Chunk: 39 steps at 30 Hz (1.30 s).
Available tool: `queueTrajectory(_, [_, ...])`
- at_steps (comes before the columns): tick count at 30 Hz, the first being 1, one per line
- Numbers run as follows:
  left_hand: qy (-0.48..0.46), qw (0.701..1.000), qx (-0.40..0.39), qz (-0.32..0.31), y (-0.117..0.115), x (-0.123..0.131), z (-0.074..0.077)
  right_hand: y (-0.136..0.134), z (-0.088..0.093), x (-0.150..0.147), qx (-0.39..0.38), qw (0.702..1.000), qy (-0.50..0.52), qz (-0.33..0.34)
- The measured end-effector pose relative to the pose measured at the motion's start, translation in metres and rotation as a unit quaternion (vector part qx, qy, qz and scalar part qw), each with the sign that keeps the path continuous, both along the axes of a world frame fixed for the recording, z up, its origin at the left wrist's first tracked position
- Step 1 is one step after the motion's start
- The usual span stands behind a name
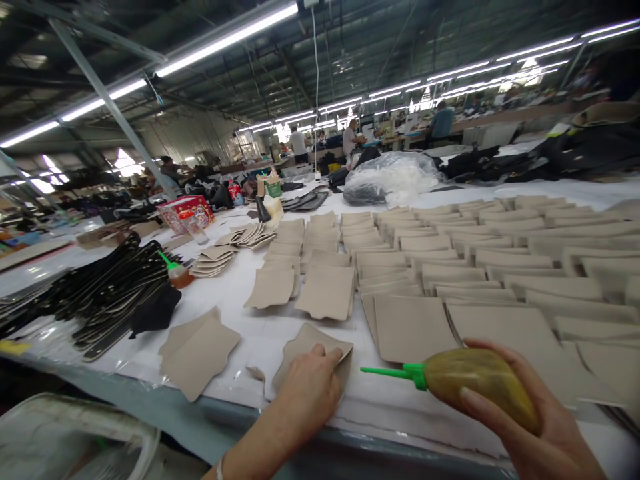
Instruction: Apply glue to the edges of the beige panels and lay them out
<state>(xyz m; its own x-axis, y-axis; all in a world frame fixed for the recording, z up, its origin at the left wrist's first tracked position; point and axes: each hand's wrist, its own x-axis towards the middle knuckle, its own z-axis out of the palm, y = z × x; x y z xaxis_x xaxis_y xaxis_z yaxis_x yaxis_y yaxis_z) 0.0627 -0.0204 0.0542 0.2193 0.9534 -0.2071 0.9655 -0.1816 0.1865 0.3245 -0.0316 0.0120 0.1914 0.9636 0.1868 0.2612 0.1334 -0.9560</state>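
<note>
In my right hand (pixel 530 407) is a squeeze glue bottle (pixel 475 383), amber-coloured, its long green nozzle pointing left. Fingers and thumb wrap around the bottle's body. My left hand (pixel 310 383) is closed on a beige leather-like piece (pixel 295 343) at the table's front edge, with fingertips on its upper face near the right side; the thumb is hidden. The piece is bent up along its right edge. The nozzle tip is a short way right of this piece, not touching it. Left of my left hand, two more beige pieces (pixel 200 353) overlap.
Rows of overlapping beige pieces (pixel 500 260) cover the table's middle and right. At left lie black strips (pixel 115 287) and a second green-nozzled bottle (pixel 177 272). A clear plastic bag (pixel 395 177) sits farther back. A white bin (pixel 75 427) stands below the front edge. People work in the background.
</note>
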Motion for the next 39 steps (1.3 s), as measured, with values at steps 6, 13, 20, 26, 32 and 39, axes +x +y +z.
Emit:
queueTrajectory(6, [-0.001, 1.000, 0.003, -0.012, 0.007, 0.001, -0.005, 0.003, 0.017, -0.023, 0.045, 0.993, -0.109, 0.020])
queueTrajectory(13, [-0.023, 1.000, 0.014, -0.010, 0.011, -0.002, -0.007, 0.023, 0.007, -0.029, 0.158, 0.957, -0.229, 0.079])
queueTrajectory(20, [-0.036, 0.998, 0.044, -0.011, 0.007, -0.003, -0.020, 0.024, 0.008, -0.036, 0.223, 0.930, -0.272, 0.106])
queueTrajectory(26, [-0.048, 0.998, 0.040, -0.012, 0.004, -0.003, -0.022, 0.024, 0.009, -0.035, 0.222, 0.931, -0.272, 0.101])
queueTrajectory(32, [-0.061, 0.997, 0.037, -0.016, 0.000, -0.004, -0.020, 0.021, 0.012, -0.037, 0.184, 0.945, -0.254, 0.090])
queueTrajectory(39, [-0.062, 0.998, 0.029, -0.016, 0.001, -0.004, -0.019, 0.023, 0.009, -0.035, 0.108, 0.966, -0.220, 0.085])
